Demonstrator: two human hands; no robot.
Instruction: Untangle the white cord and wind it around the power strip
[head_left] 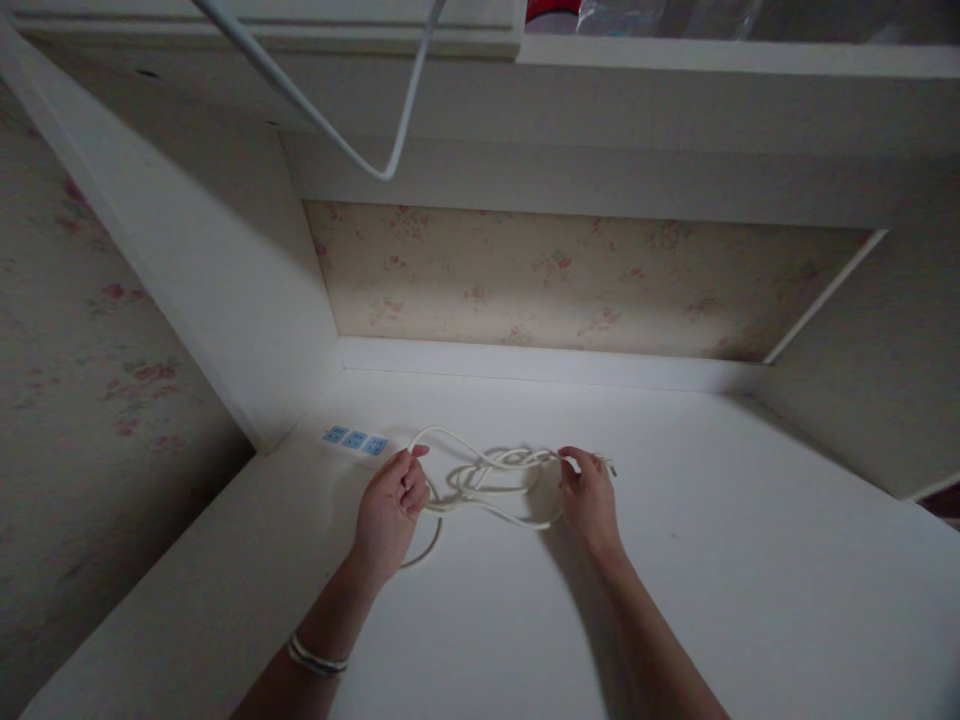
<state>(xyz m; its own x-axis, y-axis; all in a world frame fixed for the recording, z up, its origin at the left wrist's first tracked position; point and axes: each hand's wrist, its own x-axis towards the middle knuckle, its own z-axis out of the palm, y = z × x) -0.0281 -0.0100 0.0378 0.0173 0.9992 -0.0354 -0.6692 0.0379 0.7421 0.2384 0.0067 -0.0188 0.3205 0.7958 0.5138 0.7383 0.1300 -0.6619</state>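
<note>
I've got the coiled cord (491,490) crosswise between left hand (391,510) and right hand (591,500) (neither clearly nearer), both pinched closed on it.

Left grip (391,510) curled, right grip (591,500) pinched, forearms (330,625) slanting inward

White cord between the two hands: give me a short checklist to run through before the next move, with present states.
1. Left hand has the white cord: ok, a strand runs into its curled fingers.
2. Right hand has the cord: ok, pinched between thumb and finger at the bundle's right end.
3. Loops lie neatly together: not ok, they spread and cross loosely.
4. Sockets of the power strip free: ok, no plug shows in its three blue panels.
5. Cord joined to the power strip: cannot tell, the left hand and forearm hide part of its path.
</note>
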